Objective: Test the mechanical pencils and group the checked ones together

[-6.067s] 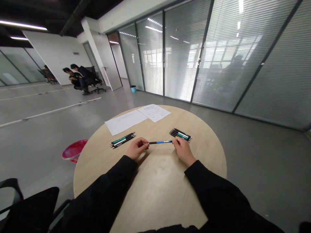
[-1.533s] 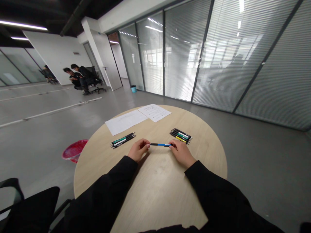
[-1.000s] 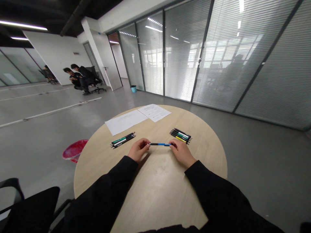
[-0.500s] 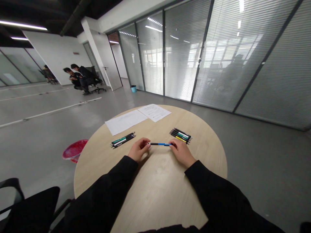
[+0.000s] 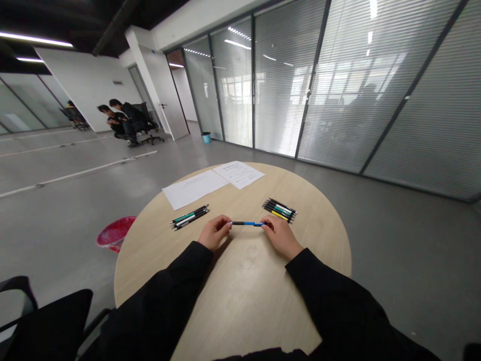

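Note:
A blue and black pen is held level just above the round table, spanning the gap between my hands. My left hand pinches its dark tip end. At the other end, my right hand has thumb and fingers closed on the blue clip end, which they partly hide. Left of my left hand lies a row of pens with black, green and white barrels. Beyond my right hand is a second group of pens, side by side, with black, green, white and yellow parts.
Two printed paper sheets lie at the far side of the wooden table. A red bin stands on the floor to the left, near a black chair. Two seated people are in the background.
Almost nothing differs. My left fingers have shifted very slightly at the pen's tip end; both hands keep their hold.

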`<state>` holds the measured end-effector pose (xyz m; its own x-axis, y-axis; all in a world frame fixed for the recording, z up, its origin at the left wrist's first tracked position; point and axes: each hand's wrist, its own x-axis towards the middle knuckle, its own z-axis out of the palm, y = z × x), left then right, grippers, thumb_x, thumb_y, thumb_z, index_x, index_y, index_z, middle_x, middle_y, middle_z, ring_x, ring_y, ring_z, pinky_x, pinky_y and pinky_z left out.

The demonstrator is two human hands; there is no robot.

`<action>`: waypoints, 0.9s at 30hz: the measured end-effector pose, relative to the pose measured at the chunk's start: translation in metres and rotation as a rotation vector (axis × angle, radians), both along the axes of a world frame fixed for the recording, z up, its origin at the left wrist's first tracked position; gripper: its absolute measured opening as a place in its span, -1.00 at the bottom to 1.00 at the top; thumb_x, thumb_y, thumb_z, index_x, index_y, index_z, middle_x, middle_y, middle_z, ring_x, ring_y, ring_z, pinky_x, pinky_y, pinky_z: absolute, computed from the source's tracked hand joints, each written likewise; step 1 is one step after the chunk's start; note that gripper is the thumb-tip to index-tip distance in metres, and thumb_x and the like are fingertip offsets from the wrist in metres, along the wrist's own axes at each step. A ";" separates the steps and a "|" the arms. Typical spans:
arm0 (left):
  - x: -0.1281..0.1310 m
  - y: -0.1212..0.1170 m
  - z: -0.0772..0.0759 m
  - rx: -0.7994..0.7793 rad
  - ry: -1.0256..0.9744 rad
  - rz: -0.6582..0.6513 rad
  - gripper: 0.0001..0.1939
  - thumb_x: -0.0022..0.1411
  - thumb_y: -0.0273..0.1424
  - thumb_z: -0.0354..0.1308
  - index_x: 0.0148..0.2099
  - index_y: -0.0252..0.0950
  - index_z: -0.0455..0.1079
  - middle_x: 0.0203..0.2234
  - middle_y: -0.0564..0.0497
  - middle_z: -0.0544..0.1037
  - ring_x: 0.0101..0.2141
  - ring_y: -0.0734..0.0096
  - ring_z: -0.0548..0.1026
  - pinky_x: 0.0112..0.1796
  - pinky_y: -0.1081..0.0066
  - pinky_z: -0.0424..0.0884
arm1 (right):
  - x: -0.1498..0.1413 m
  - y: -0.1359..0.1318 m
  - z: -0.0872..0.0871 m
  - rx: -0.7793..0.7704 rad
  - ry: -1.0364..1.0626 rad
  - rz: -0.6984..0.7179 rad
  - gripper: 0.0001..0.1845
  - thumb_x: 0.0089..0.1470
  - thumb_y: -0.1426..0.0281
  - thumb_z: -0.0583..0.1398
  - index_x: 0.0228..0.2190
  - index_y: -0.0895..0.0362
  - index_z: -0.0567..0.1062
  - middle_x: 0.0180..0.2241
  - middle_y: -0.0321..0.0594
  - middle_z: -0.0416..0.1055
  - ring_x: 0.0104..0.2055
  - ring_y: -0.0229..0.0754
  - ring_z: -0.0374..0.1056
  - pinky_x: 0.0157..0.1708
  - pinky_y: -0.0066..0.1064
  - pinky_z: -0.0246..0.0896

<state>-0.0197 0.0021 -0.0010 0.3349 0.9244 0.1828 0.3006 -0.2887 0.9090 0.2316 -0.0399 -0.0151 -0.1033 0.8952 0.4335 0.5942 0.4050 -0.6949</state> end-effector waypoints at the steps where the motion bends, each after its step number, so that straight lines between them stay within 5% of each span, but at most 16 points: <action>1: 0.000 -0.001 0.001 0.001 0.002 0.000 -0.69 0.14 -0.14 0.19 -0.33 -0.31 0.39 -0.59 0.11 0.39 -0.55 0.48 0.32 -0.46 0.46 0.25 | 0.000 0.000 0.000 0.001 0.001 0.000 -0.89 0.13 0.51 0.16 -0.35 0.13 0.51 -0.41 -0.25 0.45 -0.35 -0.19 0.30 -0.32 -0.39 0.12; 14: -0.001 0.004 -0.004 -0.022 -0.011 0.028 -0.57 0.18 -0.02 0.12 -0.44 -0.31 0.38 -0.65 0.08 0.39 -0.60 0.47 0.29 -0.51 0.46 0.20 | -0.001 -0.001 0.003 0.009 0.009 0.002 -0.88 0.14 0.49 0.15 -0.34 0.13 0.51 -0.40 -0.24 0.44 -0.36 -0.20 0.29 -0.33 -0.39 0.12; 27: -0.002 0.007 -0.003 0.000 -0.142 0.119 -0.66 0.07 -0.11 0.25 -0.30 -0.29 0.35 -0.55 0.10 0.42 -0.55 0.49 0.39 -0.47 0.46 0.32 | 0.002 0.002 -0.002 -0.020 0.035 -0.047 -0.87 0.11 0.49 0.15 -0.33 0.13 0.52 -0.42 -0.26 0.45 -0.39 -0.20 0.29 -0.36 -0.40 0.11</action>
<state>-0.0220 0.0092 -0.0041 0.1939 0.9558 0.2208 0.2012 -0.2591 0.9447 0.2333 -0.0377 -0.0168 -0.0462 0.9072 0.4182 0.5872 0.3633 -0.7233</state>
